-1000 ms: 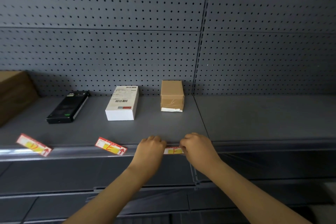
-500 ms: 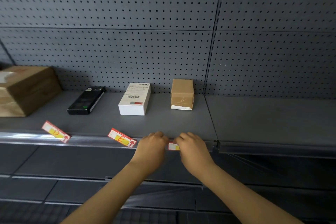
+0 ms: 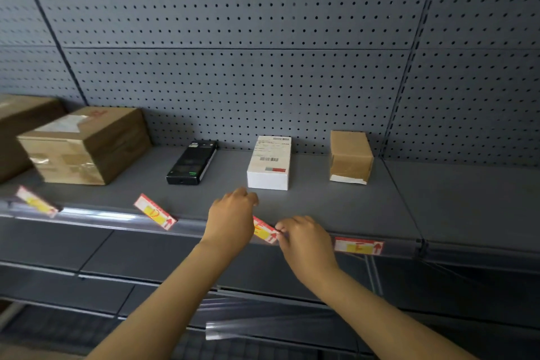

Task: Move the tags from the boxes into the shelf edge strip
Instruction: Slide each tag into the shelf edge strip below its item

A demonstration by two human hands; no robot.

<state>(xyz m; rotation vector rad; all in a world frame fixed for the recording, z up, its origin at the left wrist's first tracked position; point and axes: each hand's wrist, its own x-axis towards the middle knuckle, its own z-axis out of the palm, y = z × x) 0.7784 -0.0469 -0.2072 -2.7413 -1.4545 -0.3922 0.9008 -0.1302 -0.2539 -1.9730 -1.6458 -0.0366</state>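
A red, white and yellow tag [image 3: 264,230] sits tilted at the front edge of a grey shelf [image 3: 321,207], pinched between both hands. The left hand [image 3: 230,221] covers its left end with curled fingers; the right hand [image 3: 304,238] grips its right end with fingertips closed on it. Half a second ago both hands worked a tag further right; that tag [image 3: 358,246] now lies flat in the clear shelf edge strip [image 3: 96,215], and the hands have shifted left. Two more tags [image 3: 155,212] [image 3: 36,202] lie tilted along the edge. Behind stand a white box [image 3: 270,162], a small brown box [image 3: 350,156], a black device [image 3: 191,162] and a large carton [image 3: 84,145].
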